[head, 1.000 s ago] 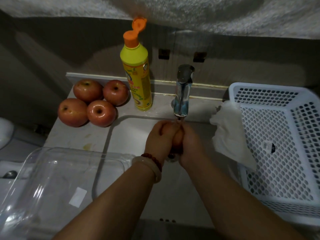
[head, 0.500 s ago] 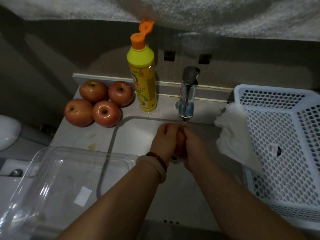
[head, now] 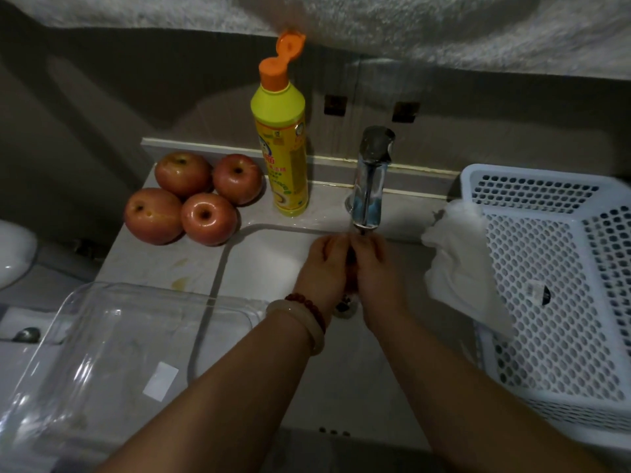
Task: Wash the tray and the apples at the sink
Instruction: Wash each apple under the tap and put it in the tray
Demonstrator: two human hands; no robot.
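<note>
— Where are the hands?
— Left hand (head: pixel 324 264) and right hand (head: pixel 374 268) are cupped together round an apple (head: pixel 351 279), almost hidden between them, under the tap (head: pixel 370 179) over the sink (head: pixel 273 254).
— The other apples?
— Four apples (head: pixel 191 198) sit on the counter (head: pixel 164 268) at far left, beside the yellow bottle (head: pixel 281 151).
— The tray?
— The clear tray (head: pixel 102 353) rests near left, overlapping the sink's edge.
</note>
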